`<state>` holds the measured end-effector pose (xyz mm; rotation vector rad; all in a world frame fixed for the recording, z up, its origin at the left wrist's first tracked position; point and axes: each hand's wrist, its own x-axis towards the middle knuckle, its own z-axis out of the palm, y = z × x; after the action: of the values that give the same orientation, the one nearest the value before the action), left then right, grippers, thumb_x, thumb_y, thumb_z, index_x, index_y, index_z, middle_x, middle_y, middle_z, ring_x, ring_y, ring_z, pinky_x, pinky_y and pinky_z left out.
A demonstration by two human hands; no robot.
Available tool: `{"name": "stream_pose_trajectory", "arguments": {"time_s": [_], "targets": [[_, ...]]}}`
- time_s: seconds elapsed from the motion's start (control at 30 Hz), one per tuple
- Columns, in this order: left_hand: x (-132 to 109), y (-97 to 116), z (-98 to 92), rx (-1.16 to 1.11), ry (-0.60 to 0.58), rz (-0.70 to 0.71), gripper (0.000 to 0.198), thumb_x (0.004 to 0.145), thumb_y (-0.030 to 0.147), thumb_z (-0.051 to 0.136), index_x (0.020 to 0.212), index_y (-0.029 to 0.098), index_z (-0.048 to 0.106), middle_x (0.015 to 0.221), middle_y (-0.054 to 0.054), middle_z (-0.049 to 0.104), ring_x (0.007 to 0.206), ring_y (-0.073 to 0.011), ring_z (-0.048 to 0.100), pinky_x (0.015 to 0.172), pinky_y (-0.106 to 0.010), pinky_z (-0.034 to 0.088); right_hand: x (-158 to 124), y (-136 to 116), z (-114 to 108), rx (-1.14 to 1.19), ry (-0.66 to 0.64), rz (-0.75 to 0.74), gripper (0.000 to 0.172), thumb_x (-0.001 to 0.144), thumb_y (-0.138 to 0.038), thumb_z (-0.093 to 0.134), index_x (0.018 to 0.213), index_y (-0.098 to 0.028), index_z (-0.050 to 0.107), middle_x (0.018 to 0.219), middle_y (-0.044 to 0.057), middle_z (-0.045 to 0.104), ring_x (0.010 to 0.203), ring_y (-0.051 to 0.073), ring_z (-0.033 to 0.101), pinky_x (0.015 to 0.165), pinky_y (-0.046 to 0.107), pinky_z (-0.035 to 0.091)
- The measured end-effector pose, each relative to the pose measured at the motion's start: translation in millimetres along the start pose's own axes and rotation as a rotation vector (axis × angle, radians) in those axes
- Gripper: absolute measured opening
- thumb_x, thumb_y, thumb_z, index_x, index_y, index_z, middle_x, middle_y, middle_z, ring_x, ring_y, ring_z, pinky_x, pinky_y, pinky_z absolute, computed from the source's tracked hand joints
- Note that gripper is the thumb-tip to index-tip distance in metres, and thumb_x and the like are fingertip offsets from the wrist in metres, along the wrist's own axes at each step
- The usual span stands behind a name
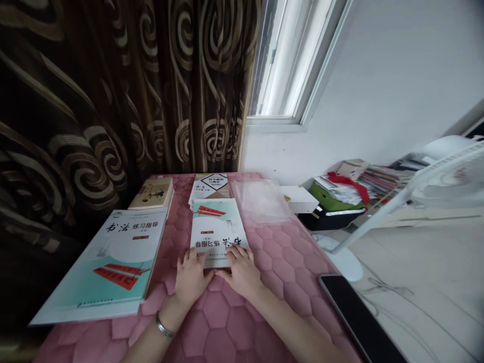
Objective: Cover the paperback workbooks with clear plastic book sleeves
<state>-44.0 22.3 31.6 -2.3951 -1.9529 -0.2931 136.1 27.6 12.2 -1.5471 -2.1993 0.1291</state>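
Observation:
My left hand [192,278] and my right hand [242,269] lie side by side on the near edge of a white and teal booklet [215,227] in the middle of the pink quilted table [272,252]. The fingers of both hands are stretched flat over the booklet's lower edge, gripping nothing. A metal bracelet [164,326] circles my left wrist. A larger booklet with the same cover [109,262] lies to the left, hanging over the table's left edge.
Behind the middle booklet lies another printed booklet [210,185], a beige book [153,194] to its left, a clear plastic sleeve [260,201] to its right. A dark phone [355,315] rests at the table's right edge. A white fan [434,186] and cluttered papers [348,186] stand right.

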Motion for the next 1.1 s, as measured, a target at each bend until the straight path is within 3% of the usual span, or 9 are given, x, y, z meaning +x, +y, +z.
{"name": "stream_pose_trajectory", "arguments": {"time_s": [0.17,0.3,0.47,0.6,0.93,1.1], "targets": [[0.0,-5.7,-2.8,-0.02,0.001,0.01,0.041,0.086,0.046,0.062,0.122,0.027,0.066,0.121,-0.012,0.058,0.114,-0.0303,0.055,0.1,-0.048,0.042,-0.3,8.2,2.0,-0.011,0.025,0.004,0.028,0.089,-0.045,0.063,0.105,-0.022,0.068,0.124,0.01,0.067,0.126,0.028,0.05,0.104,0.047,0.032],[1.4,-21.9,-8.2,-0.091,-0.03,0.081,0.031,0.087,0.033,0.062,0.117,0.028,0.069,0.119,-0.009,0.063,0.114,-0.0274,0.057,0.105,-0.05,0.039,-8.0,25.5,-8.0,0.011,0.009,0.008,0.015,0.089,-0.034,0.064,0.098,-0.024,0.069,0.123,0.007,0.068,0.125,0.027,0.052,0.101,0.047,0.034],[2.0,-57.3,-2.6,-0.36,-0.048,0.172,0.042,0.082,0.009,0.06,0.118,0.029,0.068,0.119,-0.002,0.069,0.115,-0.021,0.059,0.106,-0.042,0.043,-20.5,64.2,-24.5,0.088,-0.017,0.074,0.015,0.089,-0.03,0.059,0.097,-0.027,0.071,0.123,0.005,0.068,0.122,0.028,0.054,0.098,0.05,0.038],[1.8,-73.8,7.1,-0.534,0.003,0.148,0.048,0.078,0.005,0.059,0.118,0.029,0.068,0.119,-0.003,0.071,0.113,-0.02,0.063,0.104,-0.04,0.048,-25.6,85.0,-28.2,0.197,-0.053,0.096,0.021,0.086,-0.027,0.06,0.102,-0.031,0.072,0.125,0.002,0.068,0.126,0.026,0.052,0.101,0.051,0.039],[0.9,-76.3,6.7,-0.653,0.002,0.079,0.044,0.075,0.004,0.06,0.112,0.026,0.069,0.116,-0.003,0.072,0.11,-0.0183,0.064,0.103,-0.039,0.049,-25.7,92.4,-28.9,0.301,-0.109,0.092,0.031,0.085,-0.018,0.058,0.107,-0.033,0.073,0.127,0.001,0.067,0.129,0.023,0.051,0.107,0.051,0.04],[10.2,-64.6,6.3,-0.609,0.035,-0.018,0.037,0.078,0.008,0.056,0.111,0.02,0.067,0.115,-0.008,0.068,0.105,-0.0182,0.066,0.099,-0.037,0.05,-15.7,89.5,-30.4,0.419,-0.072,0.099,0.024,0.085,-0.027,0.057,0.103,-0.027,0.073,0.134,0.006,0.06,0.117,0.022,0.059,0.095,0.04,0.051]]}}
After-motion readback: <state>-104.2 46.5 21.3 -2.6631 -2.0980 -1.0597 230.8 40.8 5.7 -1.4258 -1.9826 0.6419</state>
